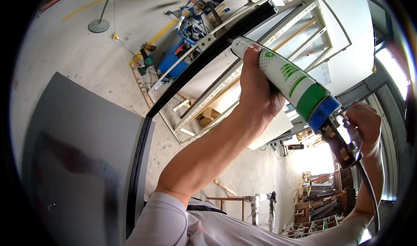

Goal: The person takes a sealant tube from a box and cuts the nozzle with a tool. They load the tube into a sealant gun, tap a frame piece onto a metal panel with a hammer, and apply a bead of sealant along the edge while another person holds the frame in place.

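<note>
A sealant gun (331, 123) with a white and green tube (284, 74) and a blue collar is raised in front of me, slanting up to the left. My left hand (257, 83) is wrapped under the front part of the tube, its thumb along the near side. At the metal rear end, my right hand (365, 123) is closed round the handle, partly hidden by the gun. A dark hose (368, 189) hangs down from there. The tube's tip lies close to a long black frame edge (195, 68); whether it touches, I cannot tell.
A glossy dark grey panel (82, 159) stands at my left. Behind the frame are metal-framed white panels (321, 41), a blue tool cart (173, 54), a green power tool (147, 62) and a fan base (98, 26). Racks of stacked profiles (319, 198) stand at the lower right.
</note>
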A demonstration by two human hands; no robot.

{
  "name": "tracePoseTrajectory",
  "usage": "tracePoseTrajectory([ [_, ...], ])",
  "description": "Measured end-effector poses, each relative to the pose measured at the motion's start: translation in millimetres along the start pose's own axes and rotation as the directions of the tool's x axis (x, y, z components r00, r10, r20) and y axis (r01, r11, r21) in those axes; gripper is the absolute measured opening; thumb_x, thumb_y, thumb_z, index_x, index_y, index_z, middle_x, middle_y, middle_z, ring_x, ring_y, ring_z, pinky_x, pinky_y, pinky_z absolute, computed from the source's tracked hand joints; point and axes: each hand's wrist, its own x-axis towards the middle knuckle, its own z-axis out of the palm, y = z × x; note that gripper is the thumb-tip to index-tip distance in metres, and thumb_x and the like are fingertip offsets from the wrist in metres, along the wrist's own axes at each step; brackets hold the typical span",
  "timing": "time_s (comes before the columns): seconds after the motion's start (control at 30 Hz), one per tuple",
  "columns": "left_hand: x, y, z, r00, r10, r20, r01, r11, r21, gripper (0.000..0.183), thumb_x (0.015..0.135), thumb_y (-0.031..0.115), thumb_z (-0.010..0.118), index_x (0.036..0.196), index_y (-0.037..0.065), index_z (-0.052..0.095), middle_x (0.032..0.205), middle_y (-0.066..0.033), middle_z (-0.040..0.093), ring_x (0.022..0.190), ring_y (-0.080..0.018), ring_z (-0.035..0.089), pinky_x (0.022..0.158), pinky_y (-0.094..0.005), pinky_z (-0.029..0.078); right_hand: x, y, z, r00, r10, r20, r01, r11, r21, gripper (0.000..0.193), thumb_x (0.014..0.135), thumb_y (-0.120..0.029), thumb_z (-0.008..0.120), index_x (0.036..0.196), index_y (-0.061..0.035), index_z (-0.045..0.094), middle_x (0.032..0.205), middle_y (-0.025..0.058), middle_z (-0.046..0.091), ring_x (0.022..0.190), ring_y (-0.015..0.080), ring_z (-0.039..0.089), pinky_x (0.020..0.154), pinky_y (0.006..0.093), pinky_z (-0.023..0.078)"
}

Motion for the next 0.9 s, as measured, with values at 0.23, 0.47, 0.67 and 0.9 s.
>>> tracePoseTrajectory([
  [0.23, 16.2, -19.5, 27.6, 0.998, 0.004, 0.06, -0.004, 1.0, -0.003, 0.027, 0.098, 0.027, 0.047, 0.097, 0.002, 0.056, 0.086, -0.0123, 0.067, 0.08, -0.0273, 0.072, 0.077, -0.043, 0.064, -16.0, 22.6, -20.7, 0.994, 0.063, -0.09, -0.065, 0.998, -0.025, 0.027, 0.077, -0.024, 0.074, 0.078, -0.0008, 0.061, 0.061, 0.006, 0.054, 0.051, 0.0162, 0.051, 0.049, 0.0315, 0.038],
  [0.47, 36.1, -40.8, 51.5, 0.994, 0.003, 0.113, -0.004, 1.0, 0.004, 0.021, 0.096, 0.022, 0.048, 0.093, 0.002, 0.056, 0.085, -0.01, 0.067, 0.079, -0.0236, 0.072, 0.077, -0.0367, 0.064, -38.3, 56.2, -44.1, 0.987, -0.001, -0.159, -0.007, 0.999, -0.05, 0.056, 0.065, -0.041, 0.082, 0.095, 0.0015, 0.062, 0.074, 0.0077, 0.057, 0.062, 0.0186, 0.055, 0.058, 0.0317, 0.042],
  [0.67, 45.4, -61.8, 66.0, 0.99, -0.014, 0.14, 0.018, 1.0, -0.025, 0.018, 0.096, 0.02, 0.049, 0.091, 0.004, 0.056, 0.084, -0.0084, 0.066, 0.077, -0.0214, 0.071, 0.077, -0.0345, 0.064, -70.5, 75.0, -83.8, 0.992, -0.025, -0.127, -0.015, 0.952, -0.306, 0.096, 0.056, -0.074, 0.083, 0.111, 0.0012, 0.06, 0.098, 0.011, 0.062, 0.085, 0.0224, 0.061, 0.078, 0.0351, 0.048],
  [0.9, 56.1, -75.8, 75.2, 0.979, -0.034, 0.199, 0.033, 0.999, 0.007, 0.018, 0.097, 0.018, 0.047, 0.088, 0.004, 0.054, 0.083, -0.0077, 0.065, 0.076, -0.0205, 0.071, 0.078, -0.035, 0.064, -85.6, 82.0, -84.3, 0.928, 0.282, -0.245, -0.323, 0.935, -0.145, 0.075, 0.061, -0.053, 0.092, 0.106, -0.0005, 0.062, 0.105, 0.0103, 0.062, 0.095, 0.0213, 0.063, 0.086, 0.0333, 0.05],
])
